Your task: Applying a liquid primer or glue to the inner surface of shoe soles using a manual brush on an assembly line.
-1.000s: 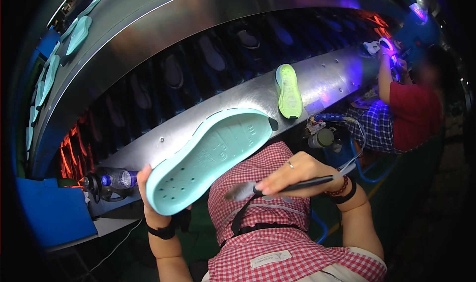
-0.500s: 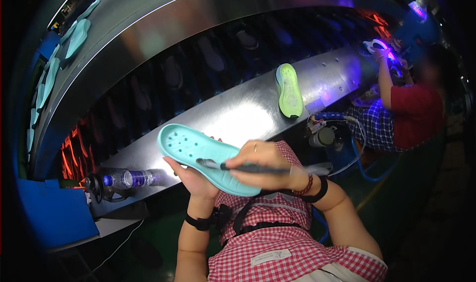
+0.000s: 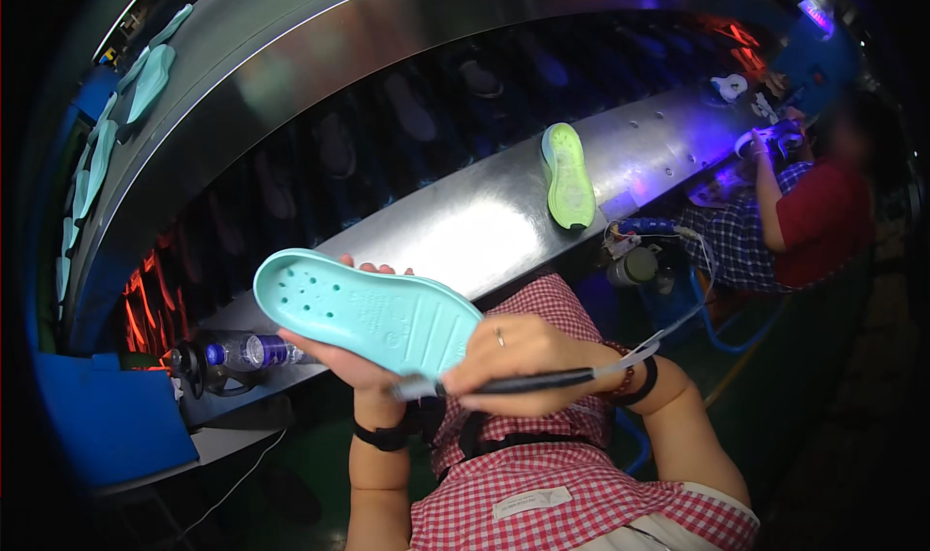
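Resting in my left hand is a turquoise shoe sole, its hollow inner face turned up. My left fingers curl over its far edge while the palm supports the near edge. Small holes dot the sole's left end, and ridges cross its right half. My right hand grips a black-handled brush with a thin clear tube running from its back end. The blurred brush head is at the sole's near edge, beside my left wrist; whether it touches the sole, I cannot tell.
A yellow-green sole lies on the curved metal bench. Bottles stand at the left end, near a red-glowing heater. More turquoise soles line the far left. At right, a co-worker handles a shoe part.
The sole has shifted left and shows more of its inner face. The brush has moved from inside the sole down to its near edge. The co-worker's hands have lowered.
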`<state>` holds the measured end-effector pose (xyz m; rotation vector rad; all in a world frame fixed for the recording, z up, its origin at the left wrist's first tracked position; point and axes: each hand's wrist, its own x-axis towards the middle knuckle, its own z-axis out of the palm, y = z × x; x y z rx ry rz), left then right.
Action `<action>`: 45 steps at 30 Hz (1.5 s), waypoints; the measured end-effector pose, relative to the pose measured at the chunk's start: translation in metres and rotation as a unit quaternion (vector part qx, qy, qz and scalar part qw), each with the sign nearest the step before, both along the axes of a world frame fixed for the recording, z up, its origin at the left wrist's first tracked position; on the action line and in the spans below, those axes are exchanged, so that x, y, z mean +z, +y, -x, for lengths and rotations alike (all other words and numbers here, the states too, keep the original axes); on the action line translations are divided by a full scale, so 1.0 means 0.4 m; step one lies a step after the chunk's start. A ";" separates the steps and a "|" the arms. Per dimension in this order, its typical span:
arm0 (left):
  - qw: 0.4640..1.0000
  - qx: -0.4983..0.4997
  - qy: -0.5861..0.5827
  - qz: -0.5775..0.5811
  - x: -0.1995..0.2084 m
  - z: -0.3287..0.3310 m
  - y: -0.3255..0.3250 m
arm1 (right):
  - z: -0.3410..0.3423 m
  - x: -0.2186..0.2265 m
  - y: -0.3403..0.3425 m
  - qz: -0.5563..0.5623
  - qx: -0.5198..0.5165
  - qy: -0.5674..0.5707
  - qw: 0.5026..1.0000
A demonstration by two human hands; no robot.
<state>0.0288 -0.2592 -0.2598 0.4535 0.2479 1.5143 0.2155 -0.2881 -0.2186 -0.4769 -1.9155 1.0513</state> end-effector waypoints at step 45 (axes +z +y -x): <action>0.997 -0.055 0.056 0.009 0.044 -0.016 -0.022 | -0.022 -0.020 0.058 0.173 -0.035 0.106 0.979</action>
